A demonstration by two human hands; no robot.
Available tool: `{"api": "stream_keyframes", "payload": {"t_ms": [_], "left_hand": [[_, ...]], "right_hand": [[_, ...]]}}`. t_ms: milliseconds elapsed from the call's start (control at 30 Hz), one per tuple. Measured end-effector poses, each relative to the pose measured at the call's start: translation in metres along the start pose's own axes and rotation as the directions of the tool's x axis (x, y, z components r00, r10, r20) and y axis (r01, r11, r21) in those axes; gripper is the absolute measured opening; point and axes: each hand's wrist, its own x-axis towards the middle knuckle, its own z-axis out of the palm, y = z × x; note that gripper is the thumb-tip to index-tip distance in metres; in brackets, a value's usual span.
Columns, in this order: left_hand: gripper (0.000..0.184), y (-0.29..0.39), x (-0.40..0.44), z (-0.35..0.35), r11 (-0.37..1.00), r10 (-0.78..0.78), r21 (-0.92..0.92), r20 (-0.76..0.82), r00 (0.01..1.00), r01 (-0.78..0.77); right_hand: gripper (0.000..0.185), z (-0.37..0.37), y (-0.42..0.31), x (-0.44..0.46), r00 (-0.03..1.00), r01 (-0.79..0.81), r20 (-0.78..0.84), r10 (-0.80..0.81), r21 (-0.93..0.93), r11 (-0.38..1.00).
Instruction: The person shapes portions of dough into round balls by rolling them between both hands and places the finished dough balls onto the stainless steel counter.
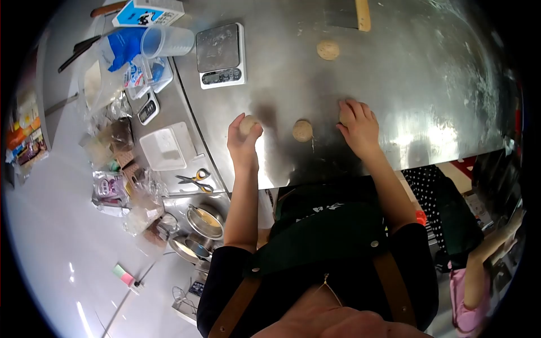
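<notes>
My left hand (243, 145) grips a pale round dough ball (248, 124) between thumb and fingers, over the steel table (282, 84). Cupped over the tabletop, my right hand (360, 127) has its fingers curled round another dough ball (345, 118), which is mostly hidden under them. Between the two hands lies a flattened, speckled dough round (302, 130), with a thin streak on the steel beside it. Farther back sits one more dough round (328, 50).
A kitchen scale (220, 56) stands back left, and a wooden-handled scraper (363, 15) lies at the far edge. Scissors (195, 179), a white tray (167, 147), a plastic measuring cup (167, 42) and metal bowls (204, 221) crowd the left. Another person's arm (479, 273) shows at right.
</notes>
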Motion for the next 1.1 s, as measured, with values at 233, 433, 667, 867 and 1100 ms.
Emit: {"api": "stream_keyframes", "payload": {"t_ms": [233,433,667,867,1100], "left_hand": [[0.049,0.016,-0.023,0.011,0.997,-0.074,-0.025,0.161,0.984,0.079],[0.048,-0.002,-0.041,0.016,0.991,-0.127,0.009,0.316,0.94,0.131],[0.05,0.012,-0.082,0.042,0.982,-0.184,0.119,0.389,0.903,0.149],[0.047,-0.003,-0.118,0.076,0.933,-0.331,0.132,0.674,0.66,0.334],[0.052,-0.063,-0.216,0.144,0.773,-0.578,0.472,0.8,0.162,0.425]], "right_hand": [[0.041,-0.015,0.053,0.012,0.871,-0.43,0.232,0.433,0.786,0.445],[0.039,-0.054,0.082,0.05,0.907,-0.26,-0.307,0.29,0.136,0.956],[0.039,-0.032,0.115,0.049,0.915,-0.269,-0.211,0.344,0.315,0.91],[0.046,-0.079,0.109,-0.072,0.903,0.112,0.134,0.409,0.843,-0.525],[0.054,-0.077,0.081,-0.308,0.854,0.42,-0.071,0.515,0.677,-0.604]]}}
